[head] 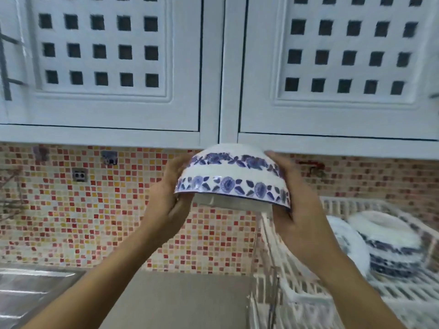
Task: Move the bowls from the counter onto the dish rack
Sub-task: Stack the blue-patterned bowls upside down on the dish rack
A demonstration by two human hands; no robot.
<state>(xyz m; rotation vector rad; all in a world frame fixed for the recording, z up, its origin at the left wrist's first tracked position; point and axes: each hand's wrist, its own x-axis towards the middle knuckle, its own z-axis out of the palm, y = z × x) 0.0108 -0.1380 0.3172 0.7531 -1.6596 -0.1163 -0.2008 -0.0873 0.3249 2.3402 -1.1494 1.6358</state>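
Observation:
A white bowl with two bands of blue flowers is held upside down in the air, rim facing down, in front of the tiled wall. My left hand grips its left side and my right hand grips its right side. Below and to the right stands a white plastic dish rack. Two more blue-and-white bowls lie upside down in it, one at the back and one leaning in front of it.
White upper cabinets with square cut-outs hang just above the held bowl. A mosaic tile wall runs behind. A steel sink lies at the lower left, with beige counter between it and the rack.

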